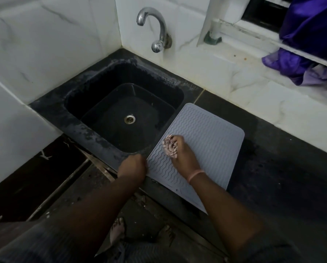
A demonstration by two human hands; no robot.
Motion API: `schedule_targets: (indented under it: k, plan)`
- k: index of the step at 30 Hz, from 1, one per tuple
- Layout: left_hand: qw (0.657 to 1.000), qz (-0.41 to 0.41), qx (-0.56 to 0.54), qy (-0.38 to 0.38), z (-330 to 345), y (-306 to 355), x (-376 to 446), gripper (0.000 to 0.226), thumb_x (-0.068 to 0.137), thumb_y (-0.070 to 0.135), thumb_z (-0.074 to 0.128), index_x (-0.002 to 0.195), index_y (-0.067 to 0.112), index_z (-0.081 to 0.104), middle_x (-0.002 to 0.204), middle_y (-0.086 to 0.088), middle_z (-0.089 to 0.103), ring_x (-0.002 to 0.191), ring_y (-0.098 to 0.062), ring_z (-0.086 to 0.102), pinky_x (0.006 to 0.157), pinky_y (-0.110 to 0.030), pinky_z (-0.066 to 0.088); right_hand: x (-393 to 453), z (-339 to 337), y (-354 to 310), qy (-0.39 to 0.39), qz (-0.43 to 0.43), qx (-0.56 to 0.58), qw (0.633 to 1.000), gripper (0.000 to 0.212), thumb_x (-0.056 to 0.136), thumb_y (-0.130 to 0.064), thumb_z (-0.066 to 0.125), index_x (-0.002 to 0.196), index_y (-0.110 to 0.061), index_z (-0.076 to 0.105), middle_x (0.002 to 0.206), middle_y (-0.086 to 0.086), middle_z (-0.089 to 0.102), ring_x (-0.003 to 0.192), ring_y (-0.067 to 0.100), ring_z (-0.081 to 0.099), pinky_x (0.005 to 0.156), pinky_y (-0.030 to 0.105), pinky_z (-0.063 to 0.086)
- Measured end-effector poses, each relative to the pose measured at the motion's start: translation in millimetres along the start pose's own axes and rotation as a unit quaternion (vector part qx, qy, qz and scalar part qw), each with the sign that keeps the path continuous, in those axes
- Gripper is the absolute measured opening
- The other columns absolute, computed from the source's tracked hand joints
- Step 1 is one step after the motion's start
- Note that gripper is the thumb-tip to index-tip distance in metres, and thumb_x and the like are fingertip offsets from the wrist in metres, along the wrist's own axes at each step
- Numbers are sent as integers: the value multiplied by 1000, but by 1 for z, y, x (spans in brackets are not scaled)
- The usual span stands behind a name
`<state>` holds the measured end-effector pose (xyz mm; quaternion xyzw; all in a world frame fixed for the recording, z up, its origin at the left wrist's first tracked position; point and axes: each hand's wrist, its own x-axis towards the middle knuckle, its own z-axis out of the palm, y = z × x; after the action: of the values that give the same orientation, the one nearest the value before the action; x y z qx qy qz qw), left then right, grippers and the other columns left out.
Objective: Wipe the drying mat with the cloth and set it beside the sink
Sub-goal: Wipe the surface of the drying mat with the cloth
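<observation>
White marbled tiles [50, 44] line the corner behind a dark stone counter [272, 158], and a curved chrome tap [155, 27] juts from the wall above a black sink [124, 103] with a small metal drain [129, 119] at its bottom. To the right a white window ledge [234, 59] carries a bunched purple fabric [307, 35].

The grey drying mat [206, 141] — ribbed with wavy lines — lies flat on the counter just beside the sink, its left edge along the sink's right rim and its near corner reaching over the counter's front edge.

The right hand [179, 150] rests on the mat's left part, its fingers curled round a small crumpled cloth [168, 147], pale with dark markings, which it presses onto the mat's surface. A thin pink band [195, 175] circles that wrist.

The left hand [133, 165] sits at the mat's near-left edge by the sink's front corner, its fingers curled in; it seems to hold the mat's edge — though the fingertips are hidden, so the grip itself cannot be told for certain.

Below the counter, bare toes [119, 230] show on a dark floor [67, 186].
</observation>
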<state>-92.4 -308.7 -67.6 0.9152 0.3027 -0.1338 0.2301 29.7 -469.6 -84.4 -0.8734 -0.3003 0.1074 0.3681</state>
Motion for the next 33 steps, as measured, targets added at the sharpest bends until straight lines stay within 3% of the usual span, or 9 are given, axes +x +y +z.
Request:
schedule_targets:
  k: [6,8,11,14,18,23,26,29,33]
  plan:
    - [1000,-1,22,7,-2,13,-8,8,100,26,60,103,21,66,100,-1,65,90,-17,65,80,-36,59,41,-53,23,127,108,21,986,42,94,-3,61,123,-25,39,114,6,67,100,23,67,90,44,58]
    - [998,36,24,36,3,16,-14,13,102,26,56,111,21,65,104,-1,64,93,-17,65,82,-36,59,48,-69,31,146,129,26,981,42,94,-6,63,123,-24,39,118,8,67,103,26,66,90,41,56]
    - [986,161,-10,40,14,31,-20,43,100,23,60,142,20,55,139,-4,54,123,-21,55,99,-36,53,45,-77,41,117,124,-16,985,42,94,-6,61,127,-20,38,120,11,65,107,28,65,89,35,52]
    - [971,221,75,-57,21,48,-19,76,94,30,69,160,29,31,166,-3,26,148,-28,29,117,-43,38,30,-61,42,54,126,-61,989,47,96,-7,59,132,-21,33,118,10,65,104,26,66,91,41,56]
    - [952,219,198,-78,21,55,-11,89,89,46,74,162,33,24,169,-4,14,148,-32,23,113,-48,41,6,-38,34,48,112,-69,990,50,95,-6,56,136,-19,32,119,10,63,102,26,65,89,43,57]
    - [952,210,211,-67,19,60,-10,90,86,46,78,161,34,28,168,-5,16,148,-33,23,110,-49,43,-27,-26,21,44,108,-46,992,53,93,-8,62,136,-20,34,127,10,64,109,26,66,91,45,59]
    - [955,219,197,-47,19,59,-10,85,82,46,81,155,33,40,164,-3,24,143,-31,29,104,-46,48,-56,-18,6,41,93,-18,995,48,95,-14,64,134,-21,37,132,7,64,116,22,65,96,39,57]
    - [962,218,161,-28,21,56,-9,76,77,45,85,144,23,56,158,0,32,137,-29,36,96,-46,54,-80,-9,-9,47,110,24,993,42,96,-25,66,128,-25,39,124,0,67,109,16,66,89,31,56]
    - [960,230,154,-29,23,48,-7,82,78,53,82,148,21,52,162,1,28,138,-28,34,101,-43,51,-89,-10,-18,42,173,76,981,41,92,-28,73,115,-27,40,105,-4,70,93,15,70,74,29,55]
